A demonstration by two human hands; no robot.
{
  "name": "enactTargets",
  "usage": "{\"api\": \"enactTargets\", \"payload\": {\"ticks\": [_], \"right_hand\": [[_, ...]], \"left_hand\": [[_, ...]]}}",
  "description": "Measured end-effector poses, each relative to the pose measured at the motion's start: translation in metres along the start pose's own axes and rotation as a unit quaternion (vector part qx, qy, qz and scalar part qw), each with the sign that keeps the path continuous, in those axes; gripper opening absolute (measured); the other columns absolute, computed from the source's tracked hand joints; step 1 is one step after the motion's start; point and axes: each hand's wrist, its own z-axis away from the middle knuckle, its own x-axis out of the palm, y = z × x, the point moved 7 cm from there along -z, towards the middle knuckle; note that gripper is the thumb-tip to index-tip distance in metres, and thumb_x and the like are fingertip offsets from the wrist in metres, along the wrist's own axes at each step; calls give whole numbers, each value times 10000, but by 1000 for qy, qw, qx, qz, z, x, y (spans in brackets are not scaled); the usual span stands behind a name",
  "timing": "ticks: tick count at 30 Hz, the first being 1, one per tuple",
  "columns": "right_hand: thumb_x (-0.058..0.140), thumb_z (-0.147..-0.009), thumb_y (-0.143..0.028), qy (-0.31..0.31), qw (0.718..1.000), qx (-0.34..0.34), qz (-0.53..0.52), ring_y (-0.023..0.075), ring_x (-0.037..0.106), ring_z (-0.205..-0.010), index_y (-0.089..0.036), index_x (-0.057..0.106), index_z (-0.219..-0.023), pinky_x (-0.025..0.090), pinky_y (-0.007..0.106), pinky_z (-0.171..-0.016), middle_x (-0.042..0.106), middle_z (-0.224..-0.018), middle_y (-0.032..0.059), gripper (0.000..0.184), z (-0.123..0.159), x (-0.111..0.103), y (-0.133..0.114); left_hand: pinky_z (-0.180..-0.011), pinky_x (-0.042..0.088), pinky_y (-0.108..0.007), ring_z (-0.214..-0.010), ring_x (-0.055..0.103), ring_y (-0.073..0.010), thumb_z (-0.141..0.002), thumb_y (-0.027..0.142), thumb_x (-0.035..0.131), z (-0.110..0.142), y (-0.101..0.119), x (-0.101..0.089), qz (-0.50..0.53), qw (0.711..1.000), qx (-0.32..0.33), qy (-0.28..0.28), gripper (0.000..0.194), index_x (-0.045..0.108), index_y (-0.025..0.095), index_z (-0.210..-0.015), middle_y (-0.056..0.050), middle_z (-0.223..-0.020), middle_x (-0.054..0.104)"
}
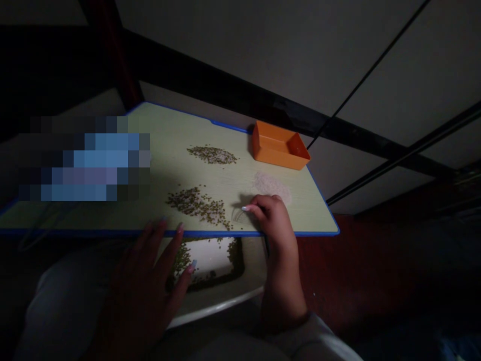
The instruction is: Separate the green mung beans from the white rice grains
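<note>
My right hand (pixel 273 215) is closed in a pinch just above the board. A small clear, curved piece (pixel 238 214) shows at its fingertips; its exact kind is hard to make out. Beside that piece, to the left, lies a pile of green beans mixed with white grains (pixel 199 203). A heap of white rice-like grains (pixel 272 184) spreads just beyond the right knuckles. My left hand (pixel 150 271) is open with fingers spread, at the board's near edge and partly over a white tray (pixel 257 260). Green beans (pixel 236 258) line the inside of that tray.
The pale green board (pixel 169 130) has a blue rim. Toward its far right corner stands an orange box (pixel 281 155). A second mixed pile (pixel 212 154) lies farther back. Something blue and pixelated (pixel 101 160) covers the left side. Light cabinet panels (pixel 263 50) rise behind.
</note>
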Motion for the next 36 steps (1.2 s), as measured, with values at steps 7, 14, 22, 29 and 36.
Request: {"api": "enactTargets", "payload": {"ticks": [7,14,22,29,36], "right_hand": [[520,-907,-354,-4,1000,-15,-6,111,579,-665,-195,629,-679,323,253,-778,657,-651,-27,298,1,0,-5],[496,-919,-366,-30,999,-24,-11,113,582,-675,-195,633,-693,311,257,-787,669,-668,-25,315,4,2,-6],[516,-909,-362,-27,998,-47,-42,107,569,-670,-195,625,-690,308,264,-774,661,-670,-33,296,5,1,-12],[533,-899,-367,9,997,-54,-53,112,543,-624,-203,627,-680,304,282,-746,651,-641,-26,290,6,-3,-11],[537,-897,-387,6,998,-49,-45,107,529,-602,-197,614,-661,296,289,-744,632,-615,-31,313,5,-1,-12]], "left_hand": [[-1095,319,-571,-1435,195,-329,-831,400,443,1,0,0,-11,1000,-6,-12,676,172,261,-1434,-142,-1534,257],[-1099,322,-558,-1425,215,-340,-827,395,452,-1,1,0,-13,1000,5,-4,662,219,227,-1424,-163,-1518,275],[-1102,318,-550,-1426,216,-338,-828,389,454,1,1,-1,-18,1000,6,-4,660,227,210,-1421,-168,-1519,277],[-1062,362,-569,-1412,253,-350,-820,403,431,0,1,1,-25,999,19,9,651,262,200,-1416,-193,-1462,369],[-1050,372,-578,-1417,242,-341,-821,403,433,0,0,0,-28,999,22,15,658,244,213,-1422,-190,-1478,347]]}}
